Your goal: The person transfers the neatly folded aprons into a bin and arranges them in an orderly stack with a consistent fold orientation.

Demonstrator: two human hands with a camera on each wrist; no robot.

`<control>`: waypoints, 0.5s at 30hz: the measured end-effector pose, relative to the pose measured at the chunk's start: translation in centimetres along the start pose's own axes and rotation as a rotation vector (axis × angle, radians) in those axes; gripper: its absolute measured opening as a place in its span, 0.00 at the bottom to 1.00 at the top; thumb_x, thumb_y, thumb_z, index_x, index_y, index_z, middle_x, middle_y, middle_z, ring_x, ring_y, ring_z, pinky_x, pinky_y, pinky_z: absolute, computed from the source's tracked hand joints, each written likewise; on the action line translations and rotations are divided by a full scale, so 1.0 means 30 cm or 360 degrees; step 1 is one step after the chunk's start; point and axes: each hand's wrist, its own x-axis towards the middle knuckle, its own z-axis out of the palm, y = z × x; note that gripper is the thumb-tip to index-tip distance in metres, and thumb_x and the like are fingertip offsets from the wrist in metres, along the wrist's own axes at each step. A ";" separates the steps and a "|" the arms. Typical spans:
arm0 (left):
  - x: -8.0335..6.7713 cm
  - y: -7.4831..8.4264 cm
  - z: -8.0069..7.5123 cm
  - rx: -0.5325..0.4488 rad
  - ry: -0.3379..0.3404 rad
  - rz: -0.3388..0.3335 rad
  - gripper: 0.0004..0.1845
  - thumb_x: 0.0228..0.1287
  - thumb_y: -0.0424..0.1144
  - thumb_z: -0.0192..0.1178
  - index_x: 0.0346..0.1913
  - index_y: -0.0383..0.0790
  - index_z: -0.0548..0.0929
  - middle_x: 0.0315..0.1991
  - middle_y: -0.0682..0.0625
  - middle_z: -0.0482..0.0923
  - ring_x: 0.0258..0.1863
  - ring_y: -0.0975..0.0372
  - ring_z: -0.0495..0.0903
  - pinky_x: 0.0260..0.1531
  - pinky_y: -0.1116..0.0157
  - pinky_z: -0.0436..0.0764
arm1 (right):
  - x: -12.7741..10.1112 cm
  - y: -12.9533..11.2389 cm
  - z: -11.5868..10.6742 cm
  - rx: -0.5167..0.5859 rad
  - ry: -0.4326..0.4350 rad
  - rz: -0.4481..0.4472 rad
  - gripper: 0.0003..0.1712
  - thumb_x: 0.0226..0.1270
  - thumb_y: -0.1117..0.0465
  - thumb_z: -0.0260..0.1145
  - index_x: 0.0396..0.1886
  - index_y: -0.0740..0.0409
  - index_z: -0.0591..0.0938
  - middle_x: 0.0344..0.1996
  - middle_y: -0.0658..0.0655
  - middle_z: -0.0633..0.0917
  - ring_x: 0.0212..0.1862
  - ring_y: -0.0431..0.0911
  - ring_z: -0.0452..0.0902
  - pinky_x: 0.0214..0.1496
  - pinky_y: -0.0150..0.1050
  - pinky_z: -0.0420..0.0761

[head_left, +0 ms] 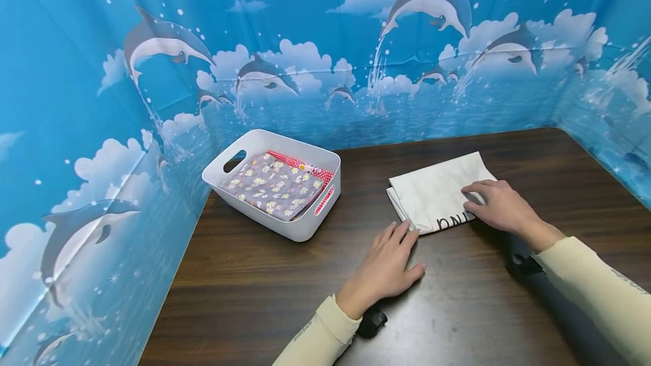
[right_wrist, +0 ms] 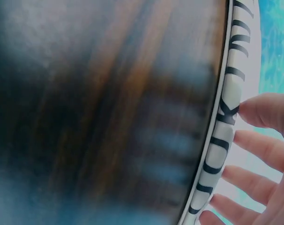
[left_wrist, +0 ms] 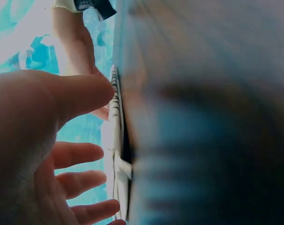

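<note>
A folded white cloth (head_left: pixel 432 191) with black lettering on its near edge lies flat on the table in the head view. At its near left corner, the fingertips of my left hand (head_left: pixel 385 267) touch the fabric, fingers spread and thumb out to the side. My right hand (head_left: pixel 500 207) rests on the cloth's right part with its fingers slightly bent. From the right wrist, the fingertips of that hand (right_wrist: pixel 266 154) meet the lettered edge of the cloth (right_wrist: pixel 219 145). The left wrist view shows the stacked layers of the cloth (left_wrist: pixel 116 126) side-on, beyond the left hand's thumb.
To the left stands a white plastic basket (head_left: pixel 274 229) with handle holes. Inside it lie a folded grey floral cloth (head_left: pixel 277 185) and a red checked cloth (head_left: pixel 292 161). The dark wooden table (head_left: pixel 254 304) meets a blue dolphin-print curtain (head_left: pixel 305 27) at the back and sides.
</note>
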 end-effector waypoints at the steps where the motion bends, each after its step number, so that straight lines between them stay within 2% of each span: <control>1: 0.006 0.004 -0.001 -0.0012 -0.0019 -0.0006 0.35 0.78 0.54 0.62 0.82 0.47 0.69 0.85 0.47 0.63 0.83 0.46 0.63 0.79 0.48 0.70 | -0.002 -0.002 0.005 -0.0010 -0.0001 -0.0001 0.27 0.77 0.53 0.66 0.68 0.62 0.83 0.68 0.77 0.79 0.70 0.77 0.69 0.68 0.76 0.71; 7: 0.024 0.015 -0.001 -0.0005 -0.0098 0.0000 0.35 0.80 0.54 0.59 0.83 0.47 0.67 0.86 0.50 0.61 0.85 0.47 0.59 0.82 0.50 0.65 | -0.030 -0.038 0.011 -0.0128 -0.0002 -0.0028 0.27 0.77 0.49 0.67 0.67 0.60 0.84 0.65 0.75 0.82 0.63 0.75 0.74 0.58 0.73 0.78; 10: 0.025 0.013 -0.003 -0.0013 -0.0124 -0.0050 0.35 0.81 0.54 0.58 0.83 0.43 0.68 0.85 0.47 0.62 0.86 0.45 0.57 0.83 0.49 0.63 | -0.054 -0.066 0.011 -0.0219 0.0030 -0.0099 0.25 0.76 0.48 0.68 0.64 0.60 0.87 0.60 0.73 0.85 0.58 0.73 0.79 0.56 0.71 0.79; 13: 0.029 0.001 -0.007 -0.0049 -0.0093 -0.0143 0.34 0.81 0.55 0.57 0.80 0.41 0.71 0.83 0.42 0.65 0.85 0.42 0.57 0.82 0.47 0.63 | -0.083 -0.099 0.017 -0.0261 0.0071 -0.0206 0.23 0.74 0.48 0.71 0.58 0.59 0.89 0.50 0.68 0.88 0.47 0.65 0.84 0.52 0.66 0.83; 15: 0.032 -0.013 -0.010 -0.0051 -0.0038 -0.0209 0.33 0.81 0.56 0.57 0.78 0.39 0.73 0.82 0.39 0.66 0.85 0.41 0.58 0.81 0.45 0.63 | -0.103 -0.125 0.020 -0.0217 0.0068 -0.0283 0.20 0.73 0.47 0.73 0.54 0.57 0.91 0.43 0.62 0.89 0.39 0.54 0.84 0.46 0.57 0.85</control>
